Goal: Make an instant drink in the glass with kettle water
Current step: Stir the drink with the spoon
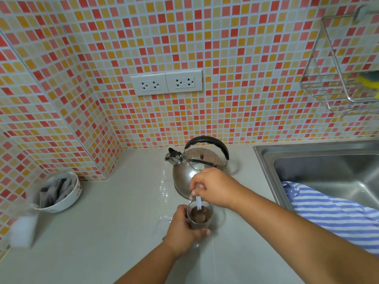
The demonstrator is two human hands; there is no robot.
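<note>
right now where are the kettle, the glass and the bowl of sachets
kettle [185,177]: head view, on its steel body.
glass [200,217]: head view, on the brown drink inside.
bowl of sachets [67,198]: head view, on its white outer wall.

Behind the small clear glass tumbler, the rounded polished-steel kettle gleams; right of it, a brushed-steel sink holds blue-striped cloth.

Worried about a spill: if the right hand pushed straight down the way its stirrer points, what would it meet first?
Probably the brown drink in the glass, then its bottom; the right hand holds the white stirrer into it.
</note>
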